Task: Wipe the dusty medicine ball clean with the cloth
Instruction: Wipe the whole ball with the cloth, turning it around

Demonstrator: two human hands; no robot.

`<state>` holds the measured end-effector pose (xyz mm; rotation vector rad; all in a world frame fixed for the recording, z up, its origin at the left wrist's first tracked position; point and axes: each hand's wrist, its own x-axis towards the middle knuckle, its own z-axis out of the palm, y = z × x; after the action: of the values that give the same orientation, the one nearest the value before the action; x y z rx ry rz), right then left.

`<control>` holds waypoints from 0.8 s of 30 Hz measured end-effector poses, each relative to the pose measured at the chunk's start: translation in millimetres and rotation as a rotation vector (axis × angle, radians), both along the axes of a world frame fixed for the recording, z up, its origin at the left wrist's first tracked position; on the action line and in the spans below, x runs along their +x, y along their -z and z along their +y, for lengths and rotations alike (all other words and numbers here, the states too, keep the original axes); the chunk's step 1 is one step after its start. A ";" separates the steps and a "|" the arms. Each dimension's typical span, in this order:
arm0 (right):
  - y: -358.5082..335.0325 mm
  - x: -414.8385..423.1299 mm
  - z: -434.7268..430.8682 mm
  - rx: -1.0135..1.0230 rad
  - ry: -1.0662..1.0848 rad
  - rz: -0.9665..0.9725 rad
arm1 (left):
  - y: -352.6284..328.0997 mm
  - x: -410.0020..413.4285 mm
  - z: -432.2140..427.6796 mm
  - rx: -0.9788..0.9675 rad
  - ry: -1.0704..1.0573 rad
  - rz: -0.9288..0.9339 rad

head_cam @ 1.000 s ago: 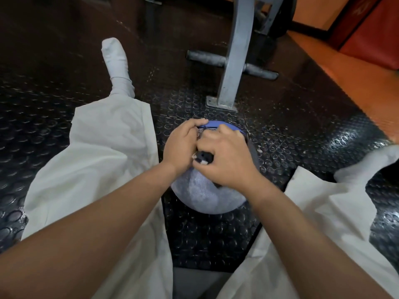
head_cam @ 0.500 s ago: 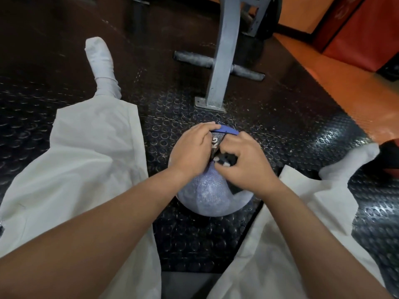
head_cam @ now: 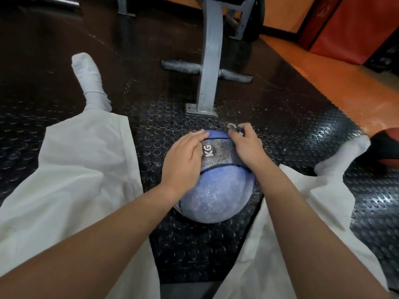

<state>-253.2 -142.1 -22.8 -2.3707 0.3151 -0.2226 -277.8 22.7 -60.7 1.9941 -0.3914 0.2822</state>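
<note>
A blue medicine ball (head_cam: 216, 195) sits on the floor between my outstretched legs. Pale dust coats its near side. A dark band marked "KG" (head_cam: 218, 154) crosses its top. My left hand (head_cam: 183, 160) rests on the ball's upper left with its fingers laid nearly straight. My right hand (head_cam: 248, 147) lies on the upper right of the ball and pinches a small dark cloth (head_cam: 234, 127) at the far edge. The fingers hide most of the cloth.
Black studded rubber flooring (head_cam: 291, 117) lies all around. A grey metal bench leg (head_cam: 210, 67) with a foot plate stands just beyond the ball. An orange and black ball (head_cam: 386, 147) lies by my right foot. A red pad (head_cam: 354, 24) stands at the back right.
My right hand has slid with the cloth from the ball's top middle to its far right edge, uncovering the dark "KG" band. My left hand has stayed on the ball's left side.
</note>
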 end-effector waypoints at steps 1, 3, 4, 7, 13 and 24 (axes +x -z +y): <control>-0.4 2.5 -2.7 0.040 0.073 0.092 | 1.9 -3.4 -0.7 -0.002 0.010 -0.021; -4.1 6.3 2.8 -0.033 0.145 0.164 | 5.3 -6.0 -3.0 -0.010 -0.005 -0.050; -8.3 5.1 13.0 -0.118 0.168 0.124 | 5.6 -4.3 -5.0 -0.022 -0.023 -0.049; -12.1 -12.6 60.5 -0.422 0.143 -0.066 | 2.0 -0.9 -9.1 -0.164 -0.033 0.029; -21.7 -17.1 62.3 -0.509 -0.049 -0.204 | -3.8 9.2 0.4 -0.368 -0.114 0.213; -9.6 -9.5 39.0 -0.287 0.191 0.066 | -18.7 23.2 -37.7 0.020 -0.137 0.269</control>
<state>-262.7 -103.1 -13.3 -2.6357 0.5768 -0.2961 -254.6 -14.9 -42.0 2.0484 -0.0872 0.0925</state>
